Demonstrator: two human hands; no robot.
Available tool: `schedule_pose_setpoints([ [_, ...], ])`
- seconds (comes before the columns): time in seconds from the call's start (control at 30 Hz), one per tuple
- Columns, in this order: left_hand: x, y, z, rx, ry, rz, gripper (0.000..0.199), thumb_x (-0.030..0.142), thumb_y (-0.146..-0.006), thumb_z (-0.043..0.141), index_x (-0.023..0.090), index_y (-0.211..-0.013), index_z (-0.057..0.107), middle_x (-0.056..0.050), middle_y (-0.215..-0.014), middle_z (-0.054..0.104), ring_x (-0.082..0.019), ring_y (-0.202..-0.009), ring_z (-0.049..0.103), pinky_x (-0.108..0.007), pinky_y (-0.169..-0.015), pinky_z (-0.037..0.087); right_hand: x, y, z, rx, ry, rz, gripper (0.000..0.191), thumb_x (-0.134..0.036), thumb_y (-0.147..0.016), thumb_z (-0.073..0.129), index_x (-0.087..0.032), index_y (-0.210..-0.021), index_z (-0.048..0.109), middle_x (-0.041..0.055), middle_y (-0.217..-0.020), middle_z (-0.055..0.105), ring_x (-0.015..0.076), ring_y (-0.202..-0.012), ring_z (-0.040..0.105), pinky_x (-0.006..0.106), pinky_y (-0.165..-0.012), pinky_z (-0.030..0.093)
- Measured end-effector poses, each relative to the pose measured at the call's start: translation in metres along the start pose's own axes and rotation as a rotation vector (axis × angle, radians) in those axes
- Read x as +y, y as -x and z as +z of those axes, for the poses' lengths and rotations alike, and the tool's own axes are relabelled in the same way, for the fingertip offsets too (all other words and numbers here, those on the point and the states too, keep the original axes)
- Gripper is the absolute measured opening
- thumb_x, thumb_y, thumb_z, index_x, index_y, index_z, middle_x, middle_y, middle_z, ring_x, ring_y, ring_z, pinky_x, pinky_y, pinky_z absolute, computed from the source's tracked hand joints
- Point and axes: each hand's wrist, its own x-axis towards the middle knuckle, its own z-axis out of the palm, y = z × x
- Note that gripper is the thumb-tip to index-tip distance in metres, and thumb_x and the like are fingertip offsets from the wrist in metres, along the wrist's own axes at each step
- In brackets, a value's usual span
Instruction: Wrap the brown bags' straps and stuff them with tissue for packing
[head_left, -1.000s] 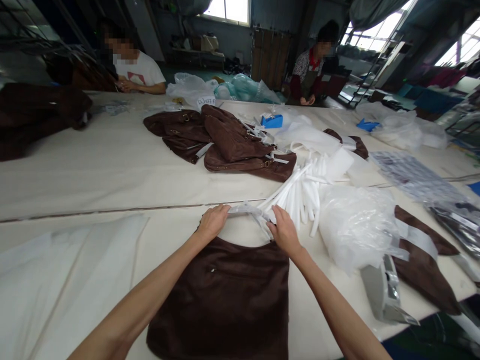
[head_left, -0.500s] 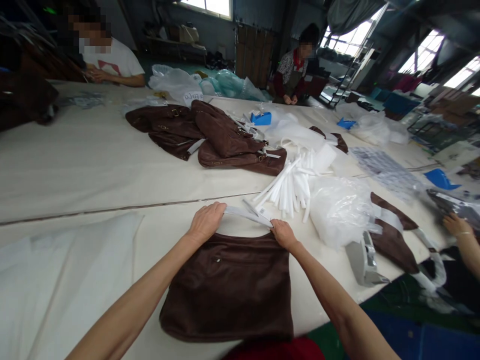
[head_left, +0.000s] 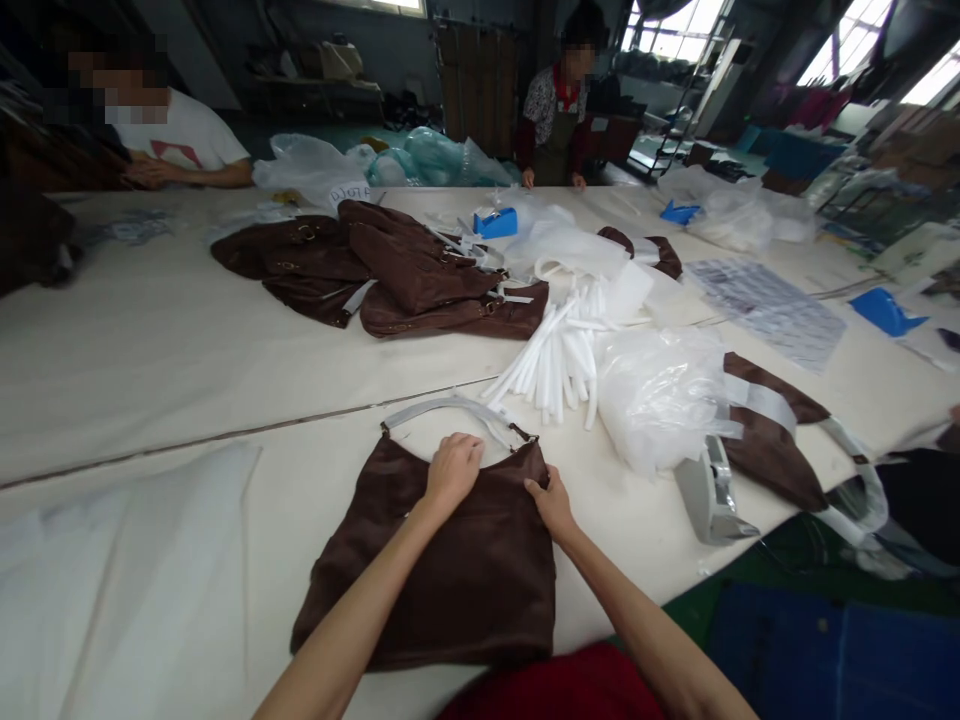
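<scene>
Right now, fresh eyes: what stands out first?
A dark brown shoulder bag lies flat on the long cream table, with the left hand and right hand on its top. Beyond it: a heap of white tubes, a bulging clear plastic bag, and more brown bags piled further up.

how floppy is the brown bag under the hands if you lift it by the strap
The brown bag will probably be floppy: it lies flat and slack under the left hand. Lifted by the pale strap, it would likely sag and swing from the strap's two end fittings. It looks light, nothing bulging inside.
</scene>
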Motion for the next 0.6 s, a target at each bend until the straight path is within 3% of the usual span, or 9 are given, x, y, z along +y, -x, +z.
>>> schedule_pose_setpoints([
  [0.17, 0.059, -0.022, 0.043, -0.129, -0.036, -0.072, 0.050, 0.049, -0.094, 0.036, 0.015, -0.104, 0.071, -0.018, -0.115, 0.068, -0.035, -0.112, 0.057, -0.047, -0.090, 0.046, -0.008, 0.036, 0.033, 0.067, -0.018, 0.007, 0.037, -0.020, -0.082, 0.049, -0.019, -0.118, 0.053, 0.0104, -0.111, 0.067, 0.0227, -0.101, 0.064, 0.039, -0.095, 0.050],
  [0.27, 0.071, -0.028, 0.061, -0.174, -0.148, -0.131, 0.056, 0.055, -0.089, 0.039, 0.010, -0.100, 0.072, -0.024, -0.112, 0.068, -0.041, -0.113, 0.055, -0.052, -0.089, 0.044, -0.006, 0.052, 0.044, -0.060, -0.062, -0.064, 0.040, -0.019, -0.081, 0.052, -0.019, -0.121, 0.055, 0.0104, -0.117, 0.065, 0.0237, -0.108, 0.062, 0.040, -0.097, 0.049],
  [0.33, 0.071, -0.024, 0.069, -0.143, -0.201, -0.118, 0.050, 0.048, -0.090, 0.039, 0.010, -0.099, 0.071, -0.023, -0.111, 0.069, -0.040, -0.112, 0.056, -0.053, -0.090, 0.043, -0.002, 0.054, 0.034, -0.217, -0.067, -0.083, 0.033, -0.025, -0.080, 0.058, -0.020, -0.112, 0.062, 0.0073, -0.107, 0.068, 0.0246, -0.099, 0.064, 0.041, -0.092, 0.051],
  [0.4, 0.068, -0.018, 0.075, -0.062, -0.210, -0.067, 0.043, 0.038, -0.091, 0.036, 0.012, -0.101, 0.069, -0.021, -0.110, 0.070, -0.038, -0.113, 0.057, -0.053, -0.094, 0.040, 0.003, 0.051, 0.005, -0.293, -0.082, -0.066, 0.023, -0.033, -0.080, 0.060, -0.022, -0.100, 0.067, 0.0035, -0.091, 0.070, 0.0234, -0.089, 0.065, 0.039, -0.085, 0.053],
  [0.43, 0.065, -0.016, 0.077, -0.018, -0.197, -0.038, 0.041, 0.035, -0.092, 0.034, 0.013, -0.103, 0.067, -0.021, -0.110, 0.070, -0.036, -0.114, 0.058, -0.053, -0.098, 0.038, 0.005, 0.047, -0.016, -0.265, -0.109, -0.031, 0.022, -0.037, -0.082, 0.059, -0.023, -0.095, 0.068, 0.0024, -0.085, 0.069, 0.0223, -0.084, 0.065, 0.038, -0.080, 0.054],
  [0.5, 0.060, -0.012, 0.078, 0.026, -0.120, -0.004, 0.038, 0.031, -0.091, 0.036, 0.014, -0.111, 0.062, -0.019, -0.110, 0.071, -0.033, -0.112, 0.061, -0.051, -0.103, 0.037, 0.011, 0.036, -0.065, -0.084, -0.191, 0.073, 0.026, -0.043, -0.084, 0.054, -0.022, -0.092, 0.067, 0.0024, -0.080, 0.067, 0.0205, -0.077, 0.065, 0.034, -0.069, 0.054],
  [0.6, 0.052, -0.010, 0.078, -0.033, 0.123, -0.073, 0.038, 0.038, -0.088, 0.042, 0.020, -0.119, 0.056, -0.013, -0.106, 0.073, -0.029, -0.098, 0.067, -0.043, -0.091, 0.047, 0.018, 0.013, -0.143, 0.279, -0.259, 0.142, 0.036, -0.047, -0.084, 0.050, -0.019, -0.101, 0.063, 0.0069, -0.090, 0.068, 0.0202, -0.075, 0.066, 0.031, -0.060, 0.053],
])
